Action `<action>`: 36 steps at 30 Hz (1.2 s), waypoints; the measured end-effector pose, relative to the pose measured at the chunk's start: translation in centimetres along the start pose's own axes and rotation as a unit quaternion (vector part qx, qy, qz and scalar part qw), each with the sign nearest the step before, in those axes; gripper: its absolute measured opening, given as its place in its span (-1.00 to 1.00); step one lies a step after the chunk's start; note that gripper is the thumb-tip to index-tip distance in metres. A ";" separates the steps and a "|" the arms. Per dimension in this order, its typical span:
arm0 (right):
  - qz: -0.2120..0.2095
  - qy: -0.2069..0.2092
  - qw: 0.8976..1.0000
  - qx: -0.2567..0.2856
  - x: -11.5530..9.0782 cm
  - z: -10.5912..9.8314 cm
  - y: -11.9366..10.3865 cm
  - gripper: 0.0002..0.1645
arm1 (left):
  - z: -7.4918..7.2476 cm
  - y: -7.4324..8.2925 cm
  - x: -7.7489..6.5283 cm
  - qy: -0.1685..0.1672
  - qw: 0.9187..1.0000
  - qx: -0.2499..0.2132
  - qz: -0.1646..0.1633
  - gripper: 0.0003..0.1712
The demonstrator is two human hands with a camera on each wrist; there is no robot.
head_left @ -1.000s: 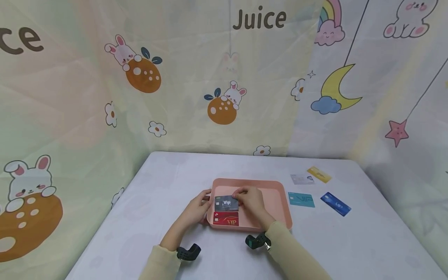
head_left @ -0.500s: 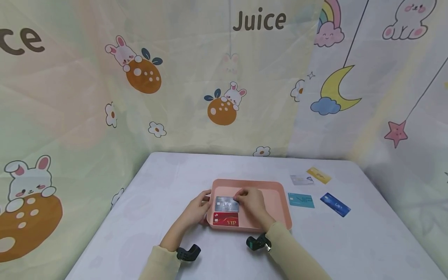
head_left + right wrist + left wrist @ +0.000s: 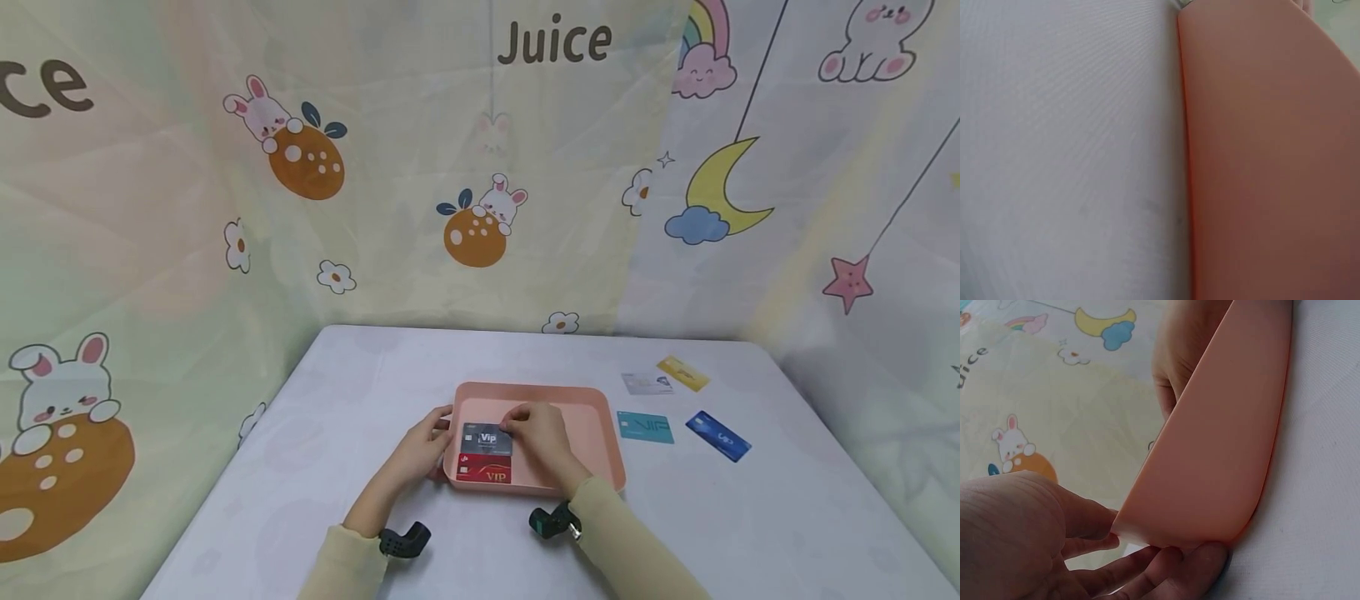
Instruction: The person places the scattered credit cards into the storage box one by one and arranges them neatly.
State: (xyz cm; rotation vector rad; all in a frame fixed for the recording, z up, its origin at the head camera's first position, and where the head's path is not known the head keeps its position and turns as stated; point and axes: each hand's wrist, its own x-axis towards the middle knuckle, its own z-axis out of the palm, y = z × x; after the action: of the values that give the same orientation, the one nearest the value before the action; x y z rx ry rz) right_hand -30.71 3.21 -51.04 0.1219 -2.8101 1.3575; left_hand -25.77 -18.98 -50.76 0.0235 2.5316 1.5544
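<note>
A pink tray [image 3: 558, 490] sits on the table in the head view. My left hand [image 3: 418, 446] holds its left end; in the left wrist view the thumb is at the rim and the other fingers lie low against the outer wall [image 3: 1210, 444]. Inside the tray, at the left, a dark grey Vip card [image 3: 483, 439] lies just above a red VIP card [image 3: 483, 471], edge against edge. My right hand [image 3: 542, 432] reaches over the tray and pinches the grey card's right edge. The right wrist view mostly shows the tray's outer wall [image 3: 1266, 150].
To the right of the tray, on the white table [image 3: 352, 367], lie a teal VIP card [image 3: 645, 427], a blue card [image 3: 718, 437], a pale card [image 3: 647, 383] and a yellow card [image 3: 683, 374]. A printed cloth [image 3: 390, 150] hangs behind the table.
The grey card has shifted slightly toward the near side, up to the red card; its bright glare half a second ago is gone. My left hand and the tray stay in place.
</note>
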 end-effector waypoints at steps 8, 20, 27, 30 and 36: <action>-0.004 0.002 1.000 -0.006 0.0 0.2 0.1 -0.93 | 0.1 -0.1 -0.1 0.004 1.000 0.009 0.004 -0.42; -0.026 0.004 0.999 -0.021 -0.2 0.0 -0.1 -0.91 | 0.0 0.0 0.0 0.005 1.000 0.004 0.008 -0.43; -0.026 0.006 1.000 -0.012 -0.2 0.1 0.0 -0.91 | 0.0 0.1 0.0 0.004 1.000 0.002 0.008 -0.43; -0.023 0.007 1.000 -0.013 0.0 0.0 -0.1 -0.95 | -0.1 0.3 0.0 0.003 1.000 -0.002 0.006 -0.43; -0.019 0.005 1.000 -0.015 0.1 0.0 0.0 -0.93 | -0.1 0.2 0.0 0.006 1.000 0.008 0.007 -0.43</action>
State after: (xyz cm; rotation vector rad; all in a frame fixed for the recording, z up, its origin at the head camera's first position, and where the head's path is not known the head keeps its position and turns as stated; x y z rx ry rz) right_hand -30.80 3.24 -51.01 0.1679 -2.8031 1.3038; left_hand -25.78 -18.92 -50.52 0.0337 2.5591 1.5436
